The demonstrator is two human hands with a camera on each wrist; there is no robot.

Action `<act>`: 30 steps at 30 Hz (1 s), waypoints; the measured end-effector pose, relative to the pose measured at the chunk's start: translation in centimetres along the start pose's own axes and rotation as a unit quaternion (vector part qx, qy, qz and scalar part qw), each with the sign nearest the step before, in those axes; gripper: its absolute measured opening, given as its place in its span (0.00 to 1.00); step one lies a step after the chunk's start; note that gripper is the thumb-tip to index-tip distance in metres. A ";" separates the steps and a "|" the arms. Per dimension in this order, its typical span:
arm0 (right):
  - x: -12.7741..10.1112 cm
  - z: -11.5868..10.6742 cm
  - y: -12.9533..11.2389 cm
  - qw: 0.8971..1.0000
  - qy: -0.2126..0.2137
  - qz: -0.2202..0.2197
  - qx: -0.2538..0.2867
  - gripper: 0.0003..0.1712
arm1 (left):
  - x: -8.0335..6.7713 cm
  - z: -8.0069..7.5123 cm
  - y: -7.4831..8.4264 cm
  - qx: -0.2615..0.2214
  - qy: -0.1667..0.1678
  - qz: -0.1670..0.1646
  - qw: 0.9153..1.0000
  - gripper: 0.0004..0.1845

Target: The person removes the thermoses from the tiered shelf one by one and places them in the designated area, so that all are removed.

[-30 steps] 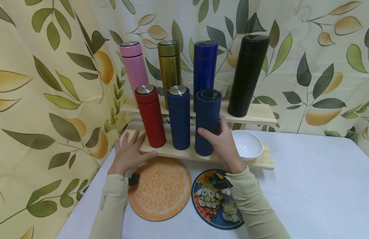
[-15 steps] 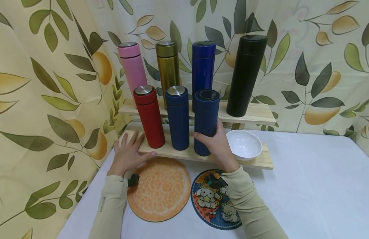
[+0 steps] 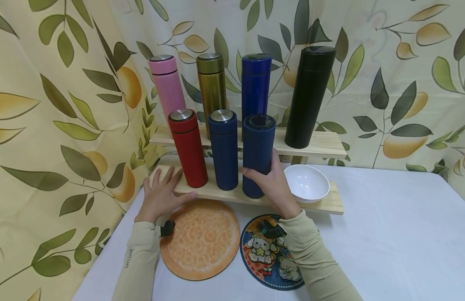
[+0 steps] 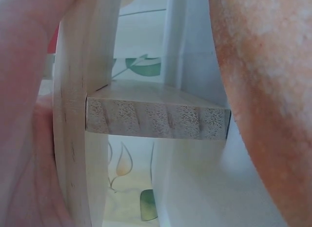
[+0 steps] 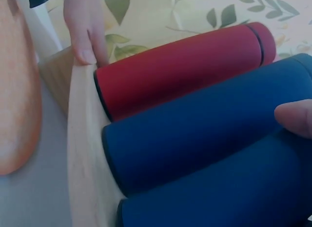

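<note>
My right hand grips the lower part of a blue thermos flask with a dark lid, upright at the front of the lower wooden shelf. Its thumb shows at the right edge of the right wrist view. To the left stand a blue flask with a silver lid and a red flask. My left hand rests on that shelf's left end with fingers spread, the thumb along the front edge. In the left wrist view the board runs beside the hand.
On the upper shelf stand pink, gold, glossy blue and black flasks. A white bowl sits right of my right hand. Two round mats, orange and cartoon-printed, lie in front.
My right hand has shifted slightly left and closer round the blue flask, uncovering more of the bowl. The flask itself has moved a little to the left. The left hand has stayed put.
</note>
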State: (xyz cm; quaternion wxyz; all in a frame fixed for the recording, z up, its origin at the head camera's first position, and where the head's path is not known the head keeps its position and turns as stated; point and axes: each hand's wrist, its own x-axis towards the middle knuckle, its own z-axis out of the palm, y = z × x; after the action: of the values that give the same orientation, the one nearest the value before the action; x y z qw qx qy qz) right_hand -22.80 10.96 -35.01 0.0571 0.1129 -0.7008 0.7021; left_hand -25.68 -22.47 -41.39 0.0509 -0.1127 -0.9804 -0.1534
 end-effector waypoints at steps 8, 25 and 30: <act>-1.3 -0.8 -2.3 0.999 0.013 -0.033 -0.004 0.53 | -0.2 -0.1 0.0 -0.001 0.000 -0.001 1.000 0.57; -5.1 -5.1 -8.6 0.992 0.084 -0.085 -0.038 0.51 | -0.2 0.1 -0.1 -0.010 0.005 0.009 1.000 0.56; -5.8 -6.8 -9.4 0.989 0.116 -0.095 -0.023 0.51 | -0.2 -0.1 -0.1 -0.004 0.006 0.012 1.000 0.57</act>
State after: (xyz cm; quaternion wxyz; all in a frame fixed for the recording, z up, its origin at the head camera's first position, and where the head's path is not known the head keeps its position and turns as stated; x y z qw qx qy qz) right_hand -15.50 18.25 -27.25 0.2065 0.0955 -0.6917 0.6854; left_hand -25.47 -22.61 -41.39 0.0580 -0.1237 -0.9781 -0.1573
